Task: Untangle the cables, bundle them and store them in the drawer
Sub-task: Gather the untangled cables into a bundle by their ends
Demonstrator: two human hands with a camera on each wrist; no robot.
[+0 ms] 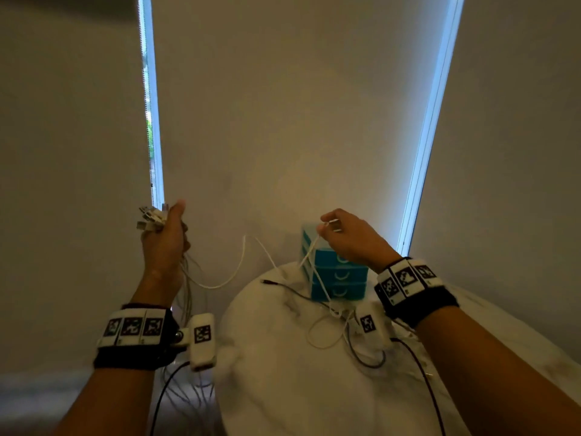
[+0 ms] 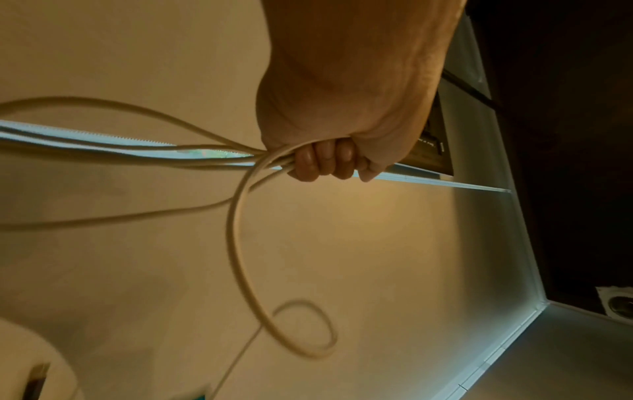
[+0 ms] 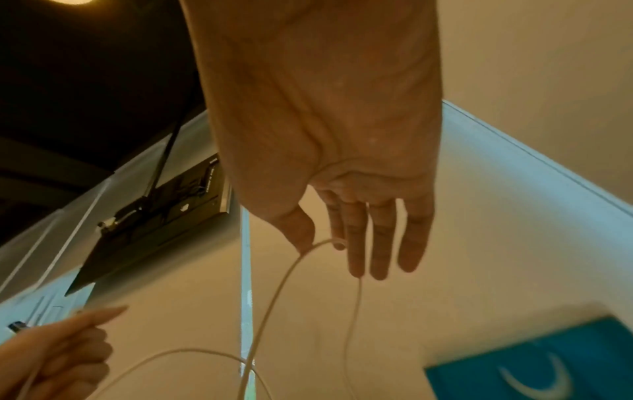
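Two hands are raised in the head view. The left hand is a fist round a bunch of white cables, plugs sticking out the top. The right hand pinches one thin white cable above the blue drawers, which stand shut on the pale round counter. A loose tangle of white and dark leads lies there, so a hard pull could tighten a knot or drag the light plastic drawers.

From the left wrist, fingers wrap several smooth, rubbery cords; one curls into a loop.

From the right wrist, thumb and forefinger nip the thin strand, other fingers straight; it might slip.
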